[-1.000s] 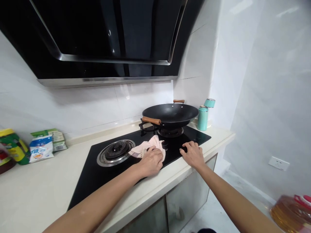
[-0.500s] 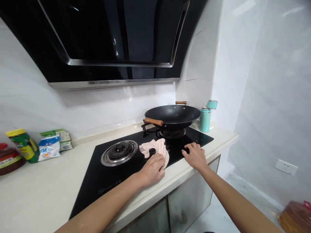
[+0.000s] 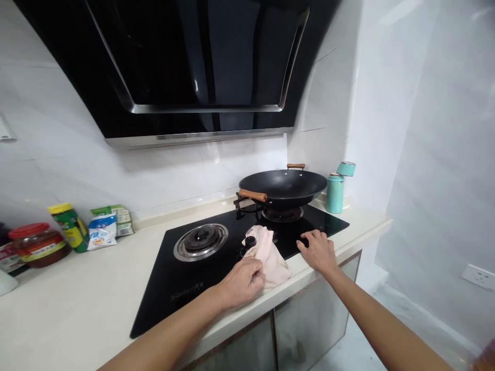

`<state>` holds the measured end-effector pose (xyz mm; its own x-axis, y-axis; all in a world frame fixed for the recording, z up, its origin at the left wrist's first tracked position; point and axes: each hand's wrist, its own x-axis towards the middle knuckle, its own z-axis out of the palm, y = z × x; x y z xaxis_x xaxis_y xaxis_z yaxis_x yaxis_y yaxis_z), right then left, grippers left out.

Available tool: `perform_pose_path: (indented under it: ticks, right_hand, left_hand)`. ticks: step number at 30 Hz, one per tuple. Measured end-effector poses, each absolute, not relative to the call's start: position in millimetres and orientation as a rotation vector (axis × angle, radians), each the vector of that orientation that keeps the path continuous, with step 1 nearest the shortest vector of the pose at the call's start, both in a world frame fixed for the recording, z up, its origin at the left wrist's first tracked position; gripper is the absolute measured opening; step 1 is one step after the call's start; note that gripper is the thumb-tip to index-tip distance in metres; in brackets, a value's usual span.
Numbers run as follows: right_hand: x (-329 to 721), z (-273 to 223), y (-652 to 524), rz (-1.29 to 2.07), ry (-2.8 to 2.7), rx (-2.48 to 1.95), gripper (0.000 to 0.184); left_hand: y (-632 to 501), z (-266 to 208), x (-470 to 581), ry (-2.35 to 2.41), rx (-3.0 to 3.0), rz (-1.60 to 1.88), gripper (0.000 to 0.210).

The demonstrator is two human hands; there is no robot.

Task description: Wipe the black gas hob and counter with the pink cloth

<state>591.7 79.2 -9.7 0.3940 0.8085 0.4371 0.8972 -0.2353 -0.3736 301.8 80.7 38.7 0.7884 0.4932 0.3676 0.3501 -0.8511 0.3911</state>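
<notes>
My left hand (image 3: pixel 243 281) is closed on a pale pink cloth (image 3: pixel 274 263) at the front of the black glass gas stove (image 3: pixel 211 281). The cloth drapes from beside a black control knob (image 3: pixel 250 241) over the stove's front rim onto the counter. Part of it is hidden under my fingers. My right hand (image 3: pixel 319 251) rests at the stove's front right edge, fingers spread and slightly bent, holding nothing. Behind the hands, a black wok (image 3: pixel 284 186) with wooden handles sits on the right burner. The left burner (image 3: pixel 201 241) is bare.
A turquoise lidded bottle (image 3: pixel 334 195) stands right of the wok. On the left counter are a red-lidded jar (image 3: pixel 38 246), a yellow-capped green container (image 3: pixel 69 228) and a blue-and-white packet (image 3: pixel 102 232). A black range hood (image 3: pixel 204 121) overhangs the stove.
My left hand has drawn the cloth toward the counter's front edge, where it now hangs lower. The right hand stays at the stove edge. The camera has turned a little left.
</notes>
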Motion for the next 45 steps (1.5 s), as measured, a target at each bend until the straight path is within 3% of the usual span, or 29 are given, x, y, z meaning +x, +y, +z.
perform_pose_path:
  ticks: [6,11,13,22,32,45]
  right_hand:
    - [590,-8,78,-0.200,-1.451,-2.056,0.034]
    - [590,-8,78,-0.202,-1.446,-2.072,0.035]
    - [590,-8,78,-0.203,-1.453,-2.081,0.035]
    - [592,-10,76,-0.238,-1.477,-2.120,0.036]
    - [592,-12,76,-0.216,-1.489,-2.111,0.038]
    - [591,-12,74,-0.217,-1.509,-2.118,0.041]
  left_hand:
    - [86,44,307,0.891,2.646,0.773,0.012]
    - [78,46,351,1.331,2.617,0.561,0.092]
    - [78,44,370,1.438,2.616,0.477,0.100]
    - [84,38,377,1.367,2.684,0.486,0.063]
    - [45,56,298,1.166,2.670,0.359,0.059]
    - [35,75,175,1.420,2.458,0.374,0.047]
